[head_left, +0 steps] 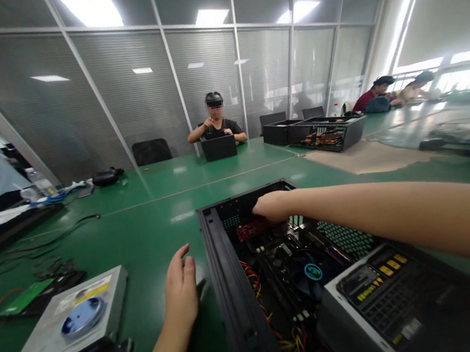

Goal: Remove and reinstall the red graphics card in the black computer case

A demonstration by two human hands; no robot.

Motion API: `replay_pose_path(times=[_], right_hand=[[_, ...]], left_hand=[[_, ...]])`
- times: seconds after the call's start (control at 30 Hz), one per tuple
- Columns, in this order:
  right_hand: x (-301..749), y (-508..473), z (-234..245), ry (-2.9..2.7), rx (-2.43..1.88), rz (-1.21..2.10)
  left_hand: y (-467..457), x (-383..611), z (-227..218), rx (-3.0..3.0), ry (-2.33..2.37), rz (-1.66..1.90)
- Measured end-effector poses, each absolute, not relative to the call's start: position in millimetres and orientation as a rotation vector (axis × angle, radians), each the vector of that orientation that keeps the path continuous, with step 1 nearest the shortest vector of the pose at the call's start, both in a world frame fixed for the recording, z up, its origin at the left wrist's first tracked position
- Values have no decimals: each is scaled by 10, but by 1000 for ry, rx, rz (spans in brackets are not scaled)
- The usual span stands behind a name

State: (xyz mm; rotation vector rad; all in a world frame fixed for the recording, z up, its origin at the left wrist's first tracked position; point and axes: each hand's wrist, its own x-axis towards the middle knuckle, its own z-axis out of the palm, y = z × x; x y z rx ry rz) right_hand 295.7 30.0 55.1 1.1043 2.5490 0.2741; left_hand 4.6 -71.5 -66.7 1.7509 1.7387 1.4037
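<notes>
An open black computer case [229, 274] lies in front of me with its inside facing up. My right hand [273, 207] reaches into its far end, fingers bent down and closed above a red circuit card [249, 230]; the fingertips and anything in them are hidden. Below it are a round fan with a blue centre [313, 272], coloured cables [298, 344] and a labelled power supply [374, 297]. Left of the case, my left hand [181, 288] is just over the green table, thumb and fingers apart. Something dark shows beside its palm, too unclear to name.
On the left lie a silver optical drive [110, 295] with a blue tape roll [83, 317] on it, and a green circuit board [26, 297]. Across the table [152, 221] a person [226, 126] works at a black box [220, 147]. Another open case [332, 133] stands at right.
</notes>
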Motion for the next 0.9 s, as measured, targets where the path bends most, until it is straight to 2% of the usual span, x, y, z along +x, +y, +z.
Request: replay_pose_path(times=[0.27, 0.53, 0.9], right_hand=[[3062, 350, 673, 2850, 1246, 386], [3044, 414, 534, 2563, 1196, 275], [2970, 423, 489, 2552, 1158, 175]], left_hand=[[-769, 97, -540, 1828, 1813, 1348], [-756, 103, -554, 1880, 1750, 1393], [-756, 77, -592, 1920, 1739, 1407]])
